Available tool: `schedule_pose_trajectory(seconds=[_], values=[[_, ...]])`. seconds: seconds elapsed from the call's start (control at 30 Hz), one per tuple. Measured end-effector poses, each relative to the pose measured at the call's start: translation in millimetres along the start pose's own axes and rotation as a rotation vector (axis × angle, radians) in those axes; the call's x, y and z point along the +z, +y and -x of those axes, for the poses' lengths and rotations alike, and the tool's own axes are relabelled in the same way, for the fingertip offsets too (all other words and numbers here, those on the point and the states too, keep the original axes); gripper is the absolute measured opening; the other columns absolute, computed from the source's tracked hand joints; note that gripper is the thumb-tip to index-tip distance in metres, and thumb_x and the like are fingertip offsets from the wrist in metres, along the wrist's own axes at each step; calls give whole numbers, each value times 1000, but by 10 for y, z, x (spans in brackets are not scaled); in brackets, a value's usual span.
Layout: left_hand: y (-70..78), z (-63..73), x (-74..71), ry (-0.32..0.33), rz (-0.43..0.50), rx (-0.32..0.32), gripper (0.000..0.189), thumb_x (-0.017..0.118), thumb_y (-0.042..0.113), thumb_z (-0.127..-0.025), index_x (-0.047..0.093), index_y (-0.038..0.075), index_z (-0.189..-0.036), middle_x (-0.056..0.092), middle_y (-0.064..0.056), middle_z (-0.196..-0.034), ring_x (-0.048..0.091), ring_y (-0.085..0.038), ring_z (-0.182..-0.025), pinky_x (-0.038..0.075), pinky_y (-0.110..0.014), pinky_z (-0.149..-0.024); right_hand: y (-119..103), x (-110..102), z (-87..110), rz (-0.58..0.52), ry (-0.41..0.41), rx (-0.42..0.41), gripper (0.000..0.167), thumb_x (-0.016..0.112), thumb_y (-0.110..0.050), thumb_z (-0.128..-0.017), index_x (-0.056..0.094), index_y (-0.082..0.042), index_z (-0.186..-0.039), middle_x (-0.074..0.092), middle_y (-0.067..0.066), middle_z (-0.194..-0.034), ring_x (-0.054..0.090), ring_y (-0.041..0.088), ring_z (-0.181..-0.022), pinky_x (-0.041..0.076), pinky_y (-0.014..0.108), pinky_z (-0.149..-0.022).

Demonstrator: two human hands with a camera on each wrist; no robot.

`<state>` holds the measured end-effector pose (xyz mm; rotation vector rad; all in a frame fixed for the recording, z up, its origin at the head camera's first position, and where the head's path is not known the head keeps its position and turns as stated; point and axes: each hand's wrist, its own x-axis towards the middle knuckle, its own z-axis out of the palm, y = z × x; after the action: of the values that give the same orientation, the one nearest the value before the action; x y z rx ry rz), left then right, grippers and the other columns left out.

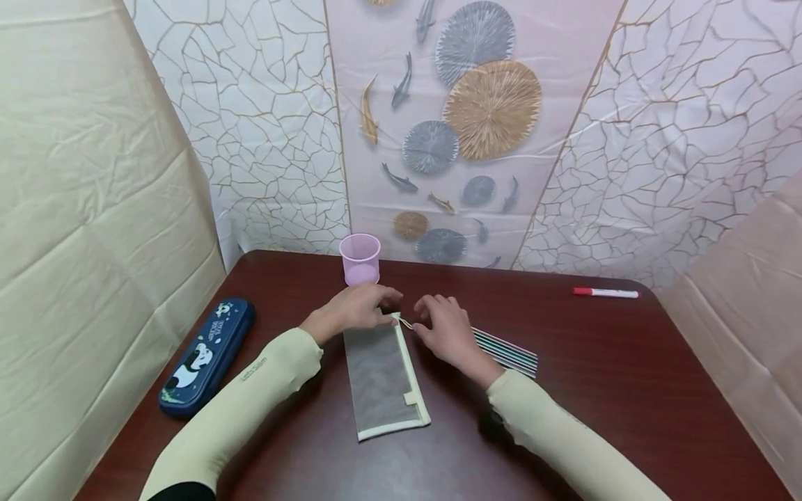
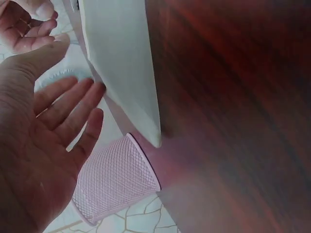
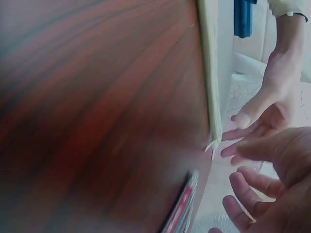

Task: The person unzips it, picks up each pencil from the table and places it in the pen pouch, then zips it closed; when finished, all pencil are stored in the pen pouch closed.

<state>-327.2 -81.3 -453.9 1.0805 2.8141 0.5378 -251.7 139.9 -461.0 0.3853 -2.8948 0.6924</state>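
Note:
A grey mesh pouch (image 1: 379, 376) with pale cream edging lies flat on the table, a thin cord loop (image 1: 406, 323) at its far right corner. My left hand (image 1: 360, 306) is over the pouch's far end, thumb close to that corner; its fingers look loosely bent and apart in the left wrist view. On the other side of the corner, my right hand (image 1: 446, 332) has its thumb right by the cord loop. The right fingers (image 3: 260, 182) are spread and relaxed, with nothing between them. Beside the right wrist lie several thin striped sticks (image 1: 507, 353), partly hidden by the hand.
A pink mesh cup (image 1: 360, 261) stands at the table's back edge, just beyond my left hand. On the left lies a dark blue panda pencil case (image 1: 207, 356). A red-capped white marker (image 1: 606, 293) lies at the back right. Patterned cloth hangs behind the table (image 1: 626, 390).

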Motion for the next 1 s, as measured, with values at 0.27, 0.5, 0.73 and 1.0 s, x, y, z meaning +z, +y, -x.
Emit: schedule_pose_trajectory(seconds=[0.27, 0.5, 0.73, 1.0], values=[[-81, -100, -11, -26, -19, 27, 24, 85, 28, -89, 80, 18, -110, 79, 4, -101, 70, -9, -90, 59, -31, -85, -127, 160, -179, 109, -31, 85, 22, 84, -29, -91, 72, -19, -106, 71, -1, -95, 59, 24, -98, 45, 48, -87], [-81, -135, 9, -62, 1, 20, 17, 87, 25, -87, 80, 16, -99, 79, 5, -92, 72, -7, -86, 59, -29, -84, -130, 232, -226, 129, -59, 73, 11, 82, -27, -92, 75, -21, -94, 73, -5, -89, 60, 27, -97, 45, 54, -91], [-83, -163, -4, -88, 59, -1, 11, 85, 24, -90, 81, 18, -98, 80, 5, -93, 73, -6, -87, 59, -28, -83, -117, 210, -273, 124, -31, 87, 18, 77, -19, -92, 74, -27, -76, 70, -8, -77, 62, 23, -90, 42, 61, -92], [-103, -187, -111, -162, 209, -14, 8, 80, 20, -93, 81, 17, -101, 80, 2, -98, 71, -8, -90, 58, -26, -80, -155, 147, -262, 134, 18, 9, 18, 79, -21, -90, 69, -24, -75, 64, -10, -69, 56, 20, -81, 42, 55, -85]])
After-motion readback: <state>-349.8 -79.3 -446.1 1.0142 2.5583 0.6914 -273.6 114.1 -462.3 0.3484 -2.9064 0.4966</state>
